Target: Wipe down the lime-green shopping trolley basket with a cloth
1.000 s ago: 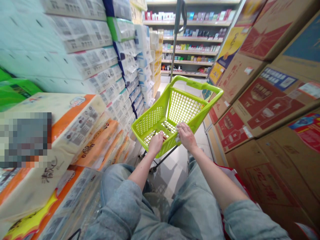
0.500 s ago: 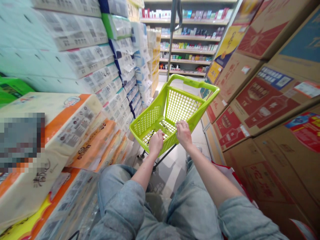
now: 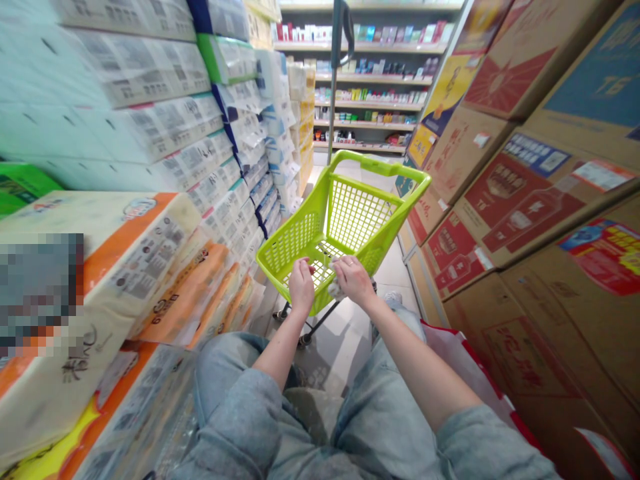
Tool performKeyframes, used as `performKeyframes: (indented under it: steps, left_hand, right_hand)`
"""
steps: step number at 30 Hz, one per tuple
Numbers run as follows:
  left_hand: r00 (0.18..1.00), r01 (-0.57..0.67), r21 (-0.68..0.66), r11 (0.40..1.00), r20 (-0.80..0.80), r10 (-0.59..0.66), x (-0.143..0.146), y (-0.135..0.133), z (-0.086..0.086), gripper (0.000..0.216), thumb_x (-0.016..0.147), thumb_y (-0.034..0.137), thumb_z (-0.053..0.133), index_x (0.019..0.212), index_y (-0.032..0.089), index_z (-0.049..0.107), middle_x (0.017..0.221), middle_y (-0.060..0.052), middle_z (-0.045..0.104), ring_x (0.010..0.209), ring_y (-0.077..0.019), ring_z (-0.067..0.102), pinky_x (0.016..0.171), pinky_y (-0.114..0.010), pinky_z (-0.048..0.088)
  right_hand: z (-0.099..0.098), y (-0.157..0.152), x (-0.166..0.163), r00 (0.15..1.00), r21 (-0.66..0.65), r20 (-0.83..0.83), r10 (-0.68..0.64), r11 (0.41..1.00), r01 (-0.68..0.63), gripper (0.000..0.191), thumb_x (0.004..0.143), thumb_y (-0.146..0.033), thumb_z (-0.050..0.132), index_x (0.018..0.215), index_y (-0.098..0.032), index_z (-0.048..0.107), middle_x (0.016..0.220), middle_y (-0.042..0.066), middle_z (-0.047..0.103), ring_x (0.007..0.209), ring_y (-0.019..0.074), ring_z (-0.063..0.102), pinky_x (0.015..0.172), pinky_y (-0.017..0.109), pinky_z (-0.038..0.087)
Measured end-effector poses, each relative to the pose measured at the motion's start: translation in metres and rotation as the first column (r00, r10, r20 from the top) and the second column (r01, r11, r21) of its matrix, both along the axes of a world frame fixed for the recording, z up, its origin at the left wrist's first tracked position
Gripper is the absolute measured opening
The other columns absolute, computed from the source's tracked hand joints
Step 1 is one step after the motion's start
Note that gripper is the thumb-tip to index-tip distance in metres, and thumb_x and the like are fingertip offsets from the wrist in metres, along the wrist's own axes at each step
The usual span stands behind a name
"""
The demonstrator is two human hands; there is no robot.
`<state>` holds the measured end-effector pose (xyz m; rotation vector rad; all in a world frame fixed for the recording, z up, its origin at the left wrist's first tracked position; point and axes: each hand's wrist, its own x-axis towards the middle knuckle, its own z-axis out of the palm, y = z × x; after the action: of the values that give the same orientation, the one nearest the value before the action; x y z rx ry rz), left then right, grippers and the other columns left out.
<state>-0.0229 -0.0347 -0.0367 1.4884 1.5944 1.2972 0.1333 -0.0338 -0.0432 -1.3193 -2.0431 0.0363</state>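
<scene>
A lime-green plastic shopping cart (image 3: 350,213) stands in a narrow shop aisle right in front of me. My left hand (image 3: 301,283) is closed on the cart's near rim. My right hand (image 3: 353,280) is beside it at the same rim, fingers curled round a small crumpled white wad, perhaps a cloth or tissue (image 3: 334,288). The two hands are almost touching. The basket looks empty. My knees in grey-blue trousers (image 3: 280,407) fill the bottom of the view.
Stacked packs of tissue and toilet paper (image 3: 150,220) wall the left side. Stacked cardboard boxes (image 3: 525,200) wall the right. A metal pole (image 3: 334,73) and product shelves (image 3: 370,80) close the aisle's far end. A red-edged bag (image 3: 450,353) lies by my right leg.
My right hand has slid left along the cart's rim towards my left hand, and the white wad shows again. The cart has shifted slightly left in view.
</scene>
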Motion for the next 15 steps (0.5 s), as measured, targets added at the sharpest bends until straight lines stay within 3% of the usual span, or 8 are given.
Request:
performKeyframes:
  steps: [6, 9, 10, 12, 15]
  left_hand:
    - [0.998, 0.009, -0.001, 1.0, -0.062, -0.009, 0.0, 0.003, -0.001, 0.034, 0.094, 0.032, 0.026, 0.104, 0.016, 0.054, 0.087, -0.007, 0.066, 0.082, -0.0163, 0.063, 0.079, -0.029, 0.048]
    - [0.959, 0.109, 0.066, 0.992, -0.269, -0.088, -0.013, 0.01, -0.003, 0.031, 0.091, 0.027, 0.031, 0.102, 0.017, 0.058, 0.098, -0.009, 0.067, 0.093, -0.0183, 0.062, 0.085, -0.031, 0.046]
    - [0.911, 0.174, 0.093, 0.98, -0.393, -0.124, -0.02, 0.013, -0.003, 0.031, 0.091, 0.027, 0.032, 0.1, 0.017, 0.06, 0.102, -0.01, 0.066, 0.098, -0.0192, 0.06, 0.089, -0.031, 0.044]
    - [0.736, 0.271, 0.062, 0.961, -0.657, -0.165, -0.037, 0.02, -0.003, 0.03, 0.089, 0.027, 0.036, 0.099, 0.019, 0.064, 0.101, -0.011, 0.067, 0.102, -0.0223, 0.059, 0.093, -0.035, 0.04]
    - [0.468, 0.235, -0.146, 0.961, -0.849, -0.243, -0.058, 0.03, -0.002, 0.037, 0.089, 0.029, 0.035, 0.083, 0.018, 0.069, 0.089, -0.012, 0.071, 0.091, -0.0235, 0.064, 0.095, -0.038, 0.037]
  right_hand:
    - [0.001, 0.025, 0.015, 0.983, 0.048, 0.103, -0.155, 0.987, 0.15, 0.031, 0.094, -0.027, 0.036, 0.081, -0.02, 0.063, 0.081, 0.008, 0.059, 0.088, 0.0231, 0.049, 0.086, 0.038, 0.042]
    - [-0.001, 0.027, 0.009, 0.977, 0.065, 0.127, -0.169, 0.985, 0.162, 0.032, 0.094, -0.025, 0.037, 0.072, -0.021, 0.06, 0.075, 0.007, 0.057, 0.084, 0.0222, 0.048, 0.083, 0.036, 0.042]
    - [-0.001, 0.027, 0.008, 0.978, 0.057, 0.13, -0.16, 0.986, 0.154, 0.032, 0.093, -0.025, 0.038, 0.07, -0.021, 0.059, 0.074, 0.007, 0.056, 0.083, 0.0218, 0.048, 0.082, 0.036, 0.042]
    - [-0.001, 0.027, 0.006, 0.981, 0.037, 0.132, -0.14, 0.99, 0.137, 0.033, 0.093, -0.024, 0.038, 0.067, -0.021, 0.058, 0.072, 0.006, 0.056, 0.081, 0.0211, 0.048, 0.081, 0.035, 0.041]
    - [0.0, 0.028, 0.006, 0.979, 0.038, 0.156, -0.129, 0.992, 0.124, 0.034, 0.094, -0.026, 0.036, 0.069, -0.021, 0.059, 0.072, 0.006, 0.056, 0.08, 0.0203, 0.048, 0.081, 0.034, 0.041]
